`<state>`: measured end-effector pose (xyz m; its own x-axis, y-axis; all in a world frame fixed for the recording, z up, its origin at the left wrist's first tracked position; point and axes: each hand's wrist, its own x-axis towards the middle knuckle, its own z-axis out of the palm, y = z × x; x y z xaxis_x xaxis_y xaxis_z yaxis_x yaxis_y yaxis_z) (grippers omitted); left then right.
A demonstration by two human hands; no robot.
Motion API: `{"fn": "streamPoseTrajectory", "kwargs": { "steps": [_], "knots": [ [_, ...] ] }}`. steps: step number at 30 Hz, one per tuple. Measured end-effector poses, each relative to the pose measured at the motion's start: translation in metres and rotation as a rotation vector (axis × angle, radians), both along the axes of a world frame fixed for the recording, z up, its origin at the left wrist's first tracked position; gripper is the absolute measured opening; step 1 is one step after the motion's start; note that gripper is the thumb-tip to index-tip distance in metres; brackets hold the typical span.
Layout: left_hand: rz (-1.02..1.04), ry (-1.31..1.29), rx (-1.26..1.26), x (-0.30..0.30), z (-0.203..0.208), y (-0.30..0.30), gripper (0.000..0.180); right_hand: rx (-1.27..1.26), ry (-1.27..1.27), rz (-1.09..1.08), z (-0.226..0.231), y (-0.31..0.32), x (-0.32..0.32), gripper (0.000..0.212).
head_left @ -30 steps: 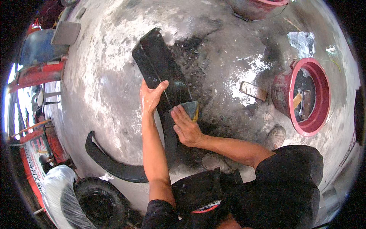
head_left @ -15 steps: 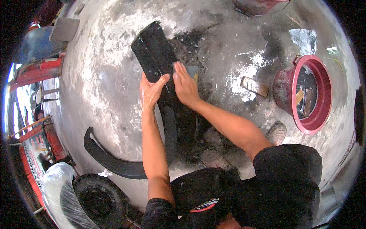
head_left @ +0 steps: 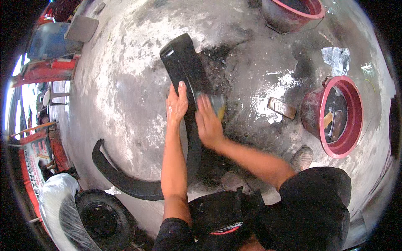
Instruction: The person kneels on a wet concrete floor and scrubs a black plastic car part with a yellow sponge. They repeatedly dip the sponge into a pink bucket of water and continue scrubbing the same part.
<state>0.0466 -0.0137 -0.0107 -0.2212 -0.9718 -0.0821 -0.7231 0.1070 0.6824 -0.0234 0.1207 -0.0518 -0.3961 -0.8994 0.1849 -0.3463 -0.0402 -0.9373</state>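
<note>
A long black curved wheel-arch flare [head_left: 193, 71], with a wide wet end at the far side, bends back toward me. My left hand [head_left: 177, 103] grips its left edge, thumb on top. Against the right side of the flare presses my right hand [head_left: 209, 125], its fingers extended together and motion-blurred. Beside those fingers shows a thin greyish sheet with a yellow edge [head_left: 220, 109], mostly hidden by the hand. A black curved strip [head_left: 130, 180] sweeps along the floor at left; my left forearm hides whether it joins the flare.
A red bucket [head_left: 307, 111] at right holds dark liquid and some blocks. A second bucket [head_left: 289, 21] stands far right. Between lie a rectangular block [head_left: 282, 108] and a crumpled silvery sheet [head_left: 336, 60] on wet concrete. A tyre [head_left: 104, 219] sits near left.
My right hand has slid toward me along the flare, and the sheet at its fingers has shifted with it. My left hand keeps its grip. The view has tilted slightly, revealing more of the far bucket.
</note>
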Motion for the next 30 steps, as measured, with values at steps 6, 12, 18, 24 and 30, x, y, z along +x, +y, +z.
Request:
{"fn": "streamPoseTrajectory", "kwargs": {
  "steps": [6, 12, 18, 24, 30],
  "knots": [
    [0.024, 0.081, 0.101, -0.001, 0.006, -0.003, 0.059, -0.107, 0.220, -0.041, -0.003, -0.081, -0.031, 0.049],
    [0.030, 0.100, 0.110, 0.014, -0.006, -0.009, 0.056, -0.033, 0.044, 0.120, -0.013, 0.046, 0.023, 0.050],
    [0.010, 0.089, 0.045, 0.000, 0.002, 0.002, 0.055, -0.144, 0.064, 0.033, -0.004, -0.115, -0.059, 0.050],
    [0.028, 0.092, 0.025, 0.004, -0.001, -0.005, 0.054, -0.086, 0.013, 0.073, -0.027, 0.046, 0.020, 0.052],
    [0.016, 0.119, 0.119, 0.007, 0.003, -0.002, 0.050, -0.184, 0.069, 0.056, 0.010, -0.142, -0.050, 0.050]
  ]
}}
